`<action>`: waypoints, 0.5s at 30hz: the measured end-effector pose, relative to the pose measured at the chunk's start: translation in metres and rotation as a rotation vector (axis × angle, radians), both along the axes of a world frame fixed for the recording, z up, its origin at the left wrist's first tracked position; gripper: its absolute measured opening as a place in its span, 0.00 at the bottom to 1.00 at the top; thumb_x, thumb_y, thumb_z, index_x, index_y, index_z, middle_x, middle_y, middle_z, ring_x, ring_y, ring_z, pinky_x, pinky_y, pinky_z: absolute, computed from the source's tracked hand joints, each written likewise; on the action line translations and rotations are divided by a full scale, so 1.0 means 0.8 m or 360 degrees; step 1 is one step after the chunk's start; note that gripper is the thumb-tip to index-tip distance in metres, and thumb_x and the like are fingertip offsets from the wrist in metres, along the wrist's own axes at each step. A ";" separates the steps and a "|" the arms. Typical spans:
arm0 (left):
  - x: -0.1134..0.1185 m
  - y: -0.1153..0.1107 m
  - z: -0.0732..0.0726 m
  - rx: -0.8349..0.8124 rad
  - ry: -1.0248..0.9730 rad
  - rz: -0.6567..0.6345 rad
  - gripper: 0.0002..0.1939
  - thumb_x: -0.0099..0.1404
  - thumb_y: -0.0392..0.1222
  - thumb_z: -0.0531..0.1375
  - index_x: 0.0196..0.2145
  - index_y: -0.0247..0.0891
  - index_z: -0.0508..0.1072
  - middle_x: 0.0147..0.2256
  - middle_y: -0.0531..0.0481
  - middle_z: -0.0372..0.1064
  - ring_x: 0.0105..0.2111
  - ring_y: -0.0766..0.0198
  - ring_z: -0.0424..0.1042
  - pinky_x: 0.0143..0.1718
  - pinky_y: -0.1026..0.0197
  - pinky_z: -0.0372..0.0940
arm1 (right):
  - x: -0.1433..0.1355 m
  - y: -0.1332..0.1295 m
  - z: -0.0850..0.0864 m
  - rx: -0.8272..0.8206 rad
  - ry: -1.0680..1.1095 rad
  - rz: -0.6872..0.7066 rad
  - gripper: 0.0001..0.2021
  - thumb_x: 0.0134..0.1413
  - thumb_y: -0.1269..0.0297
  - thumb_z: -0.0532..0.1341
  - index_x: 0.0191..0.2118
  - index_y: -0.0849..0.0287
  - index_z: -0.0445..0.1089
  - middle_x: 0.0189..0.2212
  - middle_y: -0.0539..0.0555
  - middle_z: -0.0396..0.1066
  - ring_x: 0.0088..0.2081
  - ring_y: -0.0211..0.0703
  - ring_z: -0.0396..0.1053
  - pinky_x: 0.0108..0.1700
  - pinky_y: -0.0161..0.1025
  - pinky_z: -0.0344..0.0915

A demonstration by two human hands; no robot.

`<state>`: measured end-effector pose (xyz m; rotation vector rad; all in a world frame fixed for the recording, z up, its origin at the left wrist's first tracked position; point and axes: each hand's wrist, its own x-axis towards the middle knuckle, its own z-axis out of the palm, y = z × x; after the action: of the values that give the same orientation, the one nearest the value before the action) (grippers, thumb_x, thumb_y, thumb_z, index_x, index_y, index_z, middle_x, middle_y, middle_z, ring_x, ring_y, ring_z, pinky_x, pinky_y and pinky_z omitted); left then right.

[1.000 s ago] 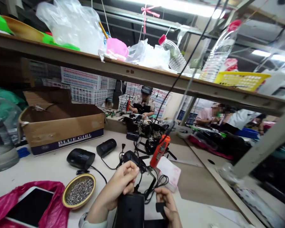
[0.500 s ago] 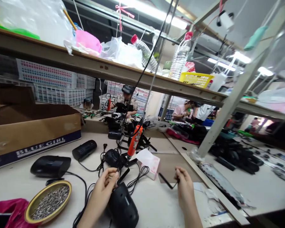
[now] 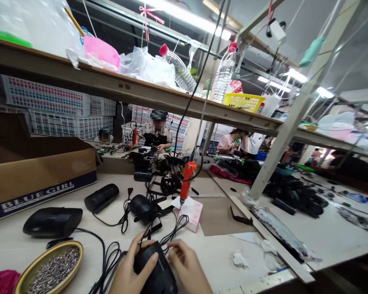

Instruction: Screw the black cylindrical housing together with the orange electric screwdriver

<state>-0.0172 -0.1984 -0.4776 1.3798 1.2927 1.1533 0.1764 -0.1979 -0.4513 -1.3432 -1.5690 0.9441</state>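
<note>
My left hand (image 3: 138,265) grips a black plastic housing (image 3: 159,271) low in the middle of the view, its thumb across the top face. A thin black cord leaves the housing's far end. My right hand (image 3: 188,261) is at the housing's right side with bent fingers against its edge; the fingertips are partly hidden. Beyond the hands hangs an orange electric screwdriver (image 3: 187,183), tip down. A black angled bracket (image 3: 241,218) lies on the bench to the right.
To the left are a bowl of screws (image 3: 53,271), black housings (image 3: 53,221) with cords and a cardboard box (image 3: 43,179). A pink-and-white paper block (image 3: 191,214) lies beyond the hands. A loaded shelf (image 3: 135,90) crosses above. Co-workers sit across the bench.
My right hand has let go of the black bracket, which now lies on the bench at right, and has moved left to the housing. My left hand now wraps the housing. The view has shifted slightly.
</note>
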 end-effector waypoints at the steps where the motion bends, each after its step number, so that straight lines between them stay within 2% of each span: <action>1: -0.007 0.002 -0.003 0.0011 -0.0064 0.0016 0.39 0.61 0.68 0.58 0.62 0.44 0.57 0.57 0.43 0.71 0.61 0.49 0.66 0.66 0.46 0.56 | -0.015 -0.004 -0.002 0.0000 0.0001 0.0134 0.22 0.60 0.44 0.55 0.42 0.56 0.76 0.37 0.57 0.78 0.42 0.57 0.76 0.46 0.46 0.70; 3: -0.022 0.004 -0.006 0.0041 -0.0206 0.0103 0.41 0.59 0.66 0.61 0.60 0.38 0.60 0.55 0.39 0.71 0.59 0.48 0.67 0.64 0.47 0.60 | -0.035 -0.006 -0.002 0.0011 -0.0014 0.0322 0.19 0.65 0.48 0.53 0.43 0.53 0.76 0.41 0.55 0.78 0.46 0.55 0.75 0.50 0.43 0.68; 7: -0.050 -0.003 0.001 0.0069 -0.0397 0.0207 0.40 0.55 0.62 0.67 0.57 0.36 0.65 0.49 0.41 0.73 0.53 0.51 0.70 0.60 0.54 0.64 | -0.052 0.008 0.003 0.0045 -0.0190 0.0472 0.11 0.65 0.60 0.54 0.41 0.54 0.74 0.39 0.54 0.76 0.43 0.51 0.74 0.46 0.41 0.67; 11: -0.066 -0.017 0.013 0.0026 -0.0615 0.0295 0.41 0.53 0.60 0.70 0.59 0.39 0.65 0.46 0.47 0.73 0.47 0.58 0.73 0.49 0.64 0.69 | -0.081 0.022 0.006 0.0128 -0.0507 0.0375 0.06 0.57 0.73 0.57 0.39 0.57 0.68 0.40 0.55 0.70 0.44 0.51 0.71 0.46 0.41 0.64; 15: -0.073 -0.026 0.031 -0.0007 -0.1188 0.0498 0.40 0.46 0.55 0.74 0.55 0.43 0.71 0.41 0.53 0.72 0.41 0.62 0.74 0.38 0.70 0.70 | -0.114 0.025 0.003 0.0137 -0.0855 0.0278 0.12 0.51 0.77 0.61 0.41 0.58 0.64 0.41 0.57 0.69 0.43 0.56 0.71 0.42 0.43 0.64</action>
<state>-0.0758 -0.2189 -0.4526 0.6270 0.9631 1.6647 0.0852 -0.1777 -0.4491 -1.4939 -2.1335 0.6313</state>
